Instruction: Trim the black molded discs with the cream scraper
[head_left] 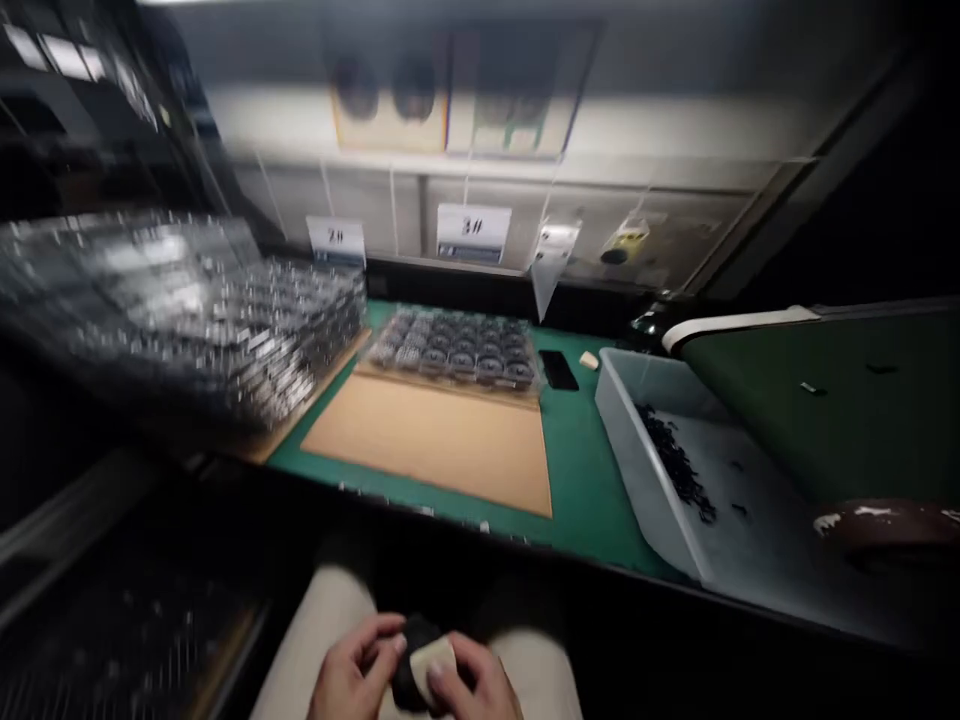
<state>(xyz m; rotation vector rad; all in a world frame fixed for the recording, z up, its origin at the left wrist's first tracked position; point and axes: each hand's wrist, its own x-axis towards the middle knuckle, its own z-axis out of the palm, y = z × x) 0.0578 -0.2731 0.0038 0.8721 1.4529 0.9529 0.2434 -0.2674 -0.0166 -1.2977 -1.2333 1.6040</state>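
Note:
My left hand (pixel 354 668) and my right hand (pixel 471 680) meet over my lap at the bottom edge, below the table front. Together they grip a small object (pixel 424 664), dark with a pale beige face; I cannot make out what it is. Fingers of both hands curl around it. On the green mat (pixel 581 480) ahead lies a tan cardboard sheet (pixel 439 440), and at its far end sits a clear tray of dark round parts (pixel 457 348).
A tall stack of clear trays (pixel 202 310) stands at the left. A grey bin (pixel 660 490) with small black pieces sits to the right, beside a green conveyor belt (pixel 825 400). A black phone (pixel 559 370) lies behind the cardboard. Labelled cards (pixel 472 232) stand at the back.

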